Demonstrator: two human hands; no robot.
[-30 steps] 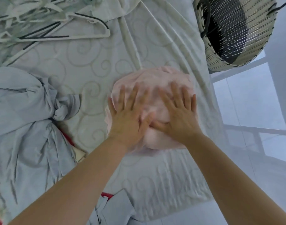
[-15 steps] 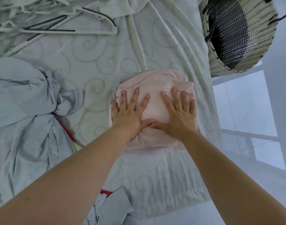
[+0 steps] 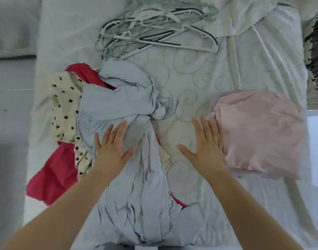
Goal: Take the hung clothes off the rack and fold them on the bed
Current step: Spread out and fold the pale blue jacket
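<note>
A folded pink garment (image 3: 259,130) lies on the right side of the bed (image 3: 188,82). My right hand (image 3: 203,147) is flat with spread fingers over the bedsheet, just left of the pink garment's edge. My left hand (image 3: 112,145) is open with fingers straight over a crumpled light blue garment (image 3: 129,186) that runs down the middle. Under and beside the blue one lie a red garment (image 3: 53,175) and a cream garment with black dots (image 3: 64,103). Neither hand holds anything.
A tangle of empty hangers (image 3: 151,31) lies at the head of the bed. A woven basket (image 3: 317,56) stands off the bed's right edge. Grey floor shows on the left and a pale floor at the right.
Both hands have left the pink garment and moved left; the left one is now over the blue garment. The view has swung left, showing the red and dotted clothes.
</note>
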